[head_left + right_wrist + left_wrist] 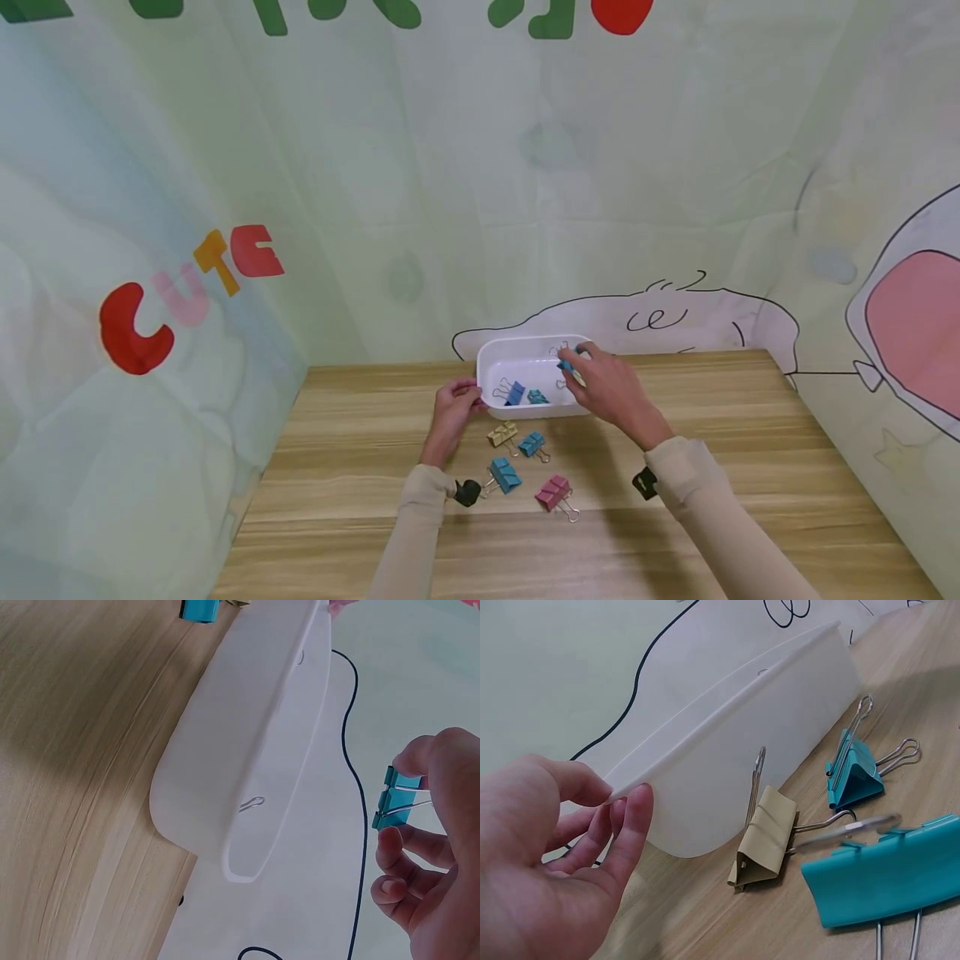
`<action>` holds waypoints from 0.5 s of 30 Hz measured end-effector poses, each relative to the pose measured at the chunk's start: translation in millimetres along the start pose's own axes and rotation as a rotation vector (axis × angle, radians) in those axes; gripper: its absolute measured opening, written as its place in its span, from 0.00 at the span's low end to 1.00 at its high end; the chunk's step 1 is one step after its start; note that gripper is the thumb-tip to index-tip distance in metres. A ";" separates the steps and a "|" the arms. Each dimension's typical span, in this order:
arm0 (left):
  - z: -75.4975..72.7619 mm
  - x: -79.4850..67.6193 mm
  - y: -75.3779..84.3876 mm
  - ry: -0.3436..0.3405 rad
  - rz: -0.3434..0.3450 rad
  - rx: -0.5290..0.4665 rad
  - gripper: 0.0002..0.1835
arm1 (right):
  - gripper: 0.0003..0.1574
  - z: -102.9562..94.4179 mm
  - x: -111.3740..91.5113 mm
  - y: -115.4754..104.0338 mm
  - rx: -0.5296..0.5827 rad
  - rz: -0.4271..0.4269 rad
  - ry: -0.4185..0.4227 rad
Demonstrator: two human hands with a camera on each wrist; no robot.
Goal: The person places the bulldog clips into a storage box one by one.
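A white plastic tray (536, 412) stands near the table's back edge. My left hand (454, 410) pinches its left end, thumb and fingers at the rim in the left wrist view. Above the tray's right side, my right hand (611, 390) holds a teal binder clip (397, 798) between thumb and fingers, wire handles toward the palm. Inside the tray lie a blue binder clip (515, 392) and a green-teal binder clip (537, 397); more wire handles show at its right, partly hidden by the hand.
Before the tray lie a yellow binder clip (502, 433), a small blue binder clip (532, 444), a larger blue binder clip (505, 475) and a pink binder clip (555, 493). A printed cloth backdrop (375, 250) rises behind the wooden table (322, 508).
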State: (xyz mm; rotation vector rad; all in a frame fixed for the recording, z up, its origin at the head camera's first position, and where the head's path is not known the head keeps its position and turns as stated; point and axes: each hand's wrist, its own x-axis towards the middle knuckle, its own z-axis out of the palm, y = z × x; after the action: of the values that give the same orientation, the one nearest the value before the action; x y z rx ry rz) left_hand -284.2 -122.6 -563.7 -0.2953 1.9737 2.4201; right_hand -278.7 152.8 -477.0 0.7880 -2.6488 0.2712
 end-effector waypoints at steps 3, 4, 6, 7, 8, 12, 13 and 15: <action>0.2 -0.5 0.5 0.002 -0.001 0.001 0.15 | 0.19 0.3 -0.1 -0.5 0.005 0.002 0.002; 0.4 -0.5 0.5 0.000 0.002 -0.001 0.16 | 0.20 0.6 -0.2 -0.3 0.007 0.004 0.002; 0.5 -0.6 0.4 -0.003 0.004 -0.004 0.16 | 0.23 1.6 -0.8 0.4 0.010 0.013 -0.003; 0.6 -0.6 0.4 -0.006 0.006 -0.006 0.16 | 0.25 1.8 -1.3 0.6 0.011 0.019 -0.010; 0.7 -0.6 0.4 -0.009 0.006 -0.008 0.16 | 0.28 1.9 -1.9 0.9 0.015 0.026 -0.017; -0.1 -0.5 0.6 -0.016 -0.008 -0.005 0.17 | 0.36 2.6 -5.5 2.2 0.037 0.046 -0.050; -0.4 -0.6 0.8 -0.018 -0.014 -0.002 0.17 | 0.37 2.8 -6.5 2.3 0.044 0.044 -0.052; -0.9 -1.1 1.4 -0.022 -0.023 0.006 0.18 | 0.38 2.9 -8.4 2.5 0.052 0.039 -0.049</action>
State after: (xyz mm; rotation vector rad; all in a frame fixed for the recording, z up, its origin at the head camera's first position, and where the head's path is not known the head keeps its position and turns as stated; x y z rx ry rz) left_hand -283.2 -123.7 -562.4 -0.2879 1.9572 2.3926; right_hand -274.4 158.1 -483.2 0.7696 -2.7148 0.3364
